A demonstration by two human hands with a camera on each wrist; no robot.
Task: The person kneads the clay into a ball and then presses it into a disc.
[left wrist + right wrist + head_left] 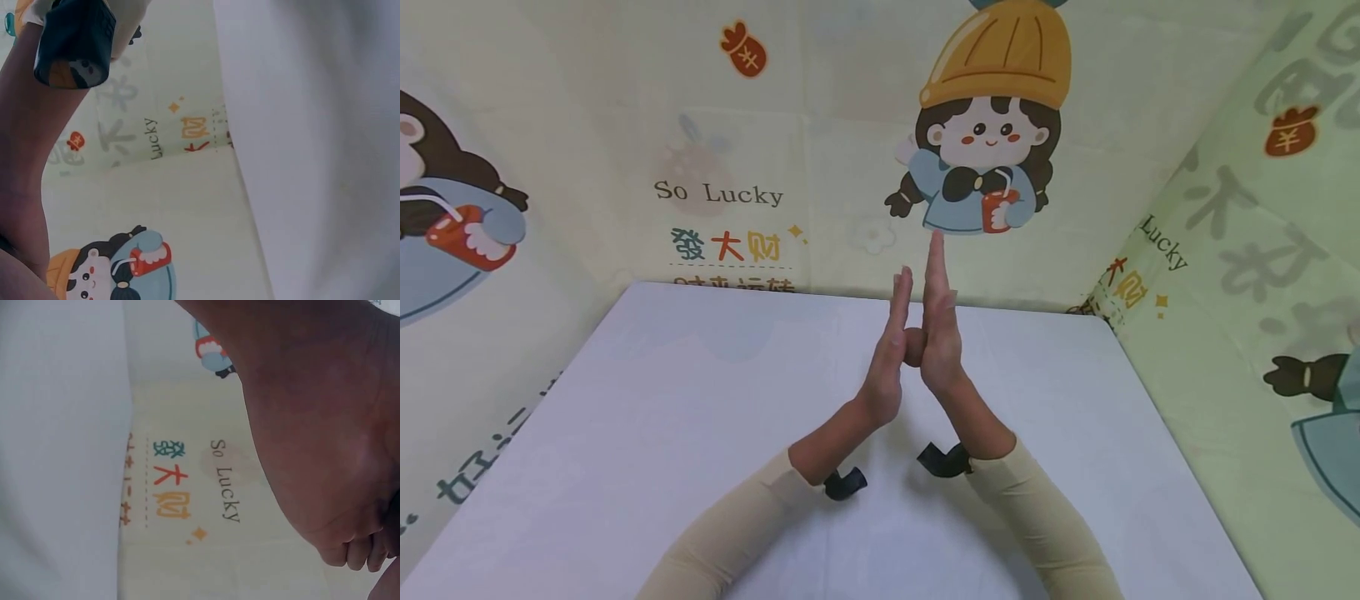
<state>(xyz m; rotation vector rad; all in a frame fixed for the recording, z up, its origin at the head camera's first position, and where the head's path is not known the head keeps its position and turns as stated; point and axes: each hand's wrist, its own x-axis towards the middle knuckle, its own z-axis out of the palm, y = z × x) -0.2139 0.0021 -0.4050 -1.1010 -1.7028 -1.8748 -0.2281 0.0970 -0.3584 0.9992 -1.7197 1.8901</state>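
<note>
Your left hand [889, 354] and right hand [942, 333] face palm to palm, fingers straight and pointing up, not curled round anything. Small brown ball [913, 347] sits between your palms, above the white table [625, 467].

The white, flat, rectangular surface [625, 467] looks smooth and matt. Behind it, the cream, cartoon-printed sheet [842, 150] looks thin, faintly creased, low in sheen. Above the surface, beige, tube-shaped cloth sleeves [737, 517] look matt; the dark, blocky wrist piece [75, 44] looks glossy-ended.
</note>
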